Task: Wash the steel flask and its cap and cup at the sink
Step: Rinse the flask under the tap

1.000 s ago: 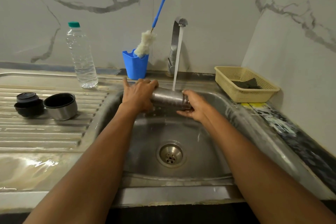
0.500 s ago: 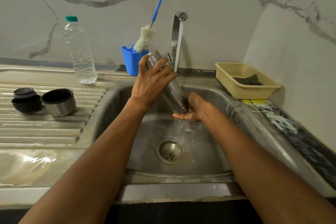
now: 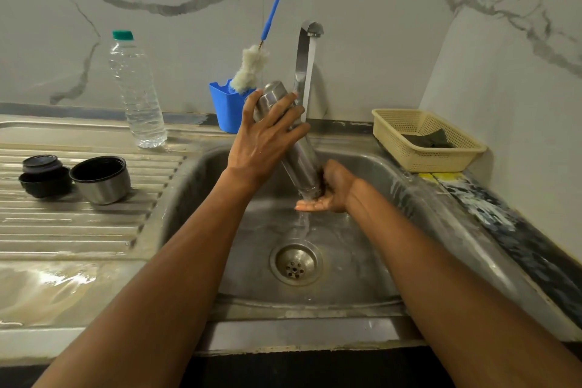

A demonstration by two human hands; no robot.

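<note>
**Head view: flask tipped mouth-down over the sink, both my hands on it**

My left hand (image 3: 264,143) grips the steel flask (image 3: 297,157) round its upper body, fingers spread and curled over the metal, thumb side hidden behind it. The flask is tilted, base up near the tap (image 3: 301,53) and mouth down above the sink (image 3: 378,261) basin. My right hand (image 3: 329,194) sits under the mouth, palm up, fingers straight and pressed together, touching the rim. Water runs off my palm toward the drain (image 3: 296,263). The tap is running, its stream just beside the flask.

The steel cup (image 3: 100,181) stands on the drainboard (image 3: 78,230), open end up, with the black cap (image 3: 44,176) just left of it, well apart from the flask. A plastic water bottle (image 3: 138,94) stands behind them. A blue holder (image 3: 225,109) holds a bottle brush (image 3: 252,68). The cream basket (image 3: 422,156), right of the sink, holds a dark scrub pad (image 3: 431,139).
</note>
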